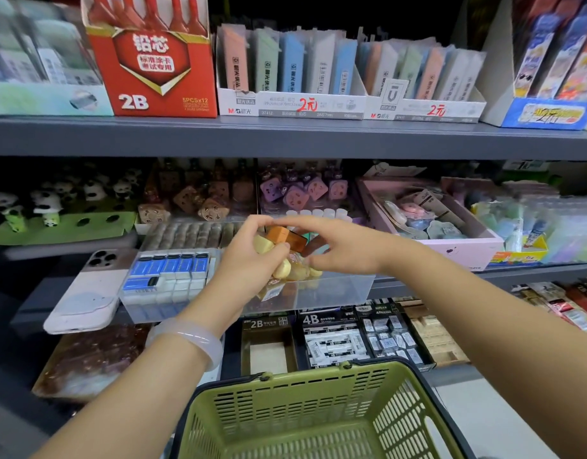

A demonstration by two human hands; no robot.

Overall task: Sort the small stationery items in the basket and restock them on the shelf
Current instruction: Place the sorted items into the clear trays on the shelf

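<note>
Left hand (252,256) grips a cluster of small yellow and orange erasers (279,256) above a clear tray (335,289) at the shelf's front edge; right hand (338,250), fingers loosely extended, touches them.

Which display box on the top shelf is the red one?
The red 2B box, second from the left: it alone is bright red; its neighbours are pale green, white and blue.

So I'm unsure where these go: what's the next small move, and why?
Probably lower the small erasers held by the left hand into the clear bin right below them; the right hand is already at the bundle.
</note>
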